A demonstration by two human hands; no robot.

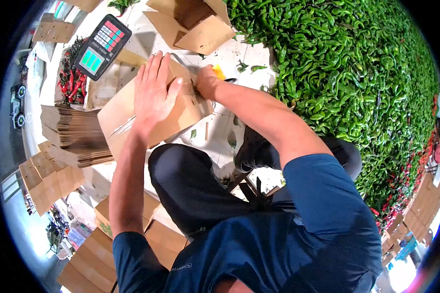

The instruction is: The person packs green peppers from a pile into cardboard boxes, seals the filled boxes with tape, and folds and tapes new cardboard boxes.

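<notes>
A closed cardboard box (120, 113) sits before my knees, slightly turned. My left hand (154, 90) lies flat on its top, with the fingers stretched out and the thumb apart. At the box's right side is my right hand (208, 82), its fingers curled round the yellow and black handle of a tape dispenser (220, 73). A roll of clear tape (231, 73) shows just right of that hand. Part of the dispenser is hidden behind the hand and the box edge. Left of the box top stands a scale display (102, 47) with lit green digits.
An open cardboard box (190, 24) stands ahead. A large heap of green peppers (337, 73) fills the right side. Flattened cartons (73, 132) are stacked at the left, near red peppers (73, 84). More boxes (90, 259) lie at the lower left.
</notes>
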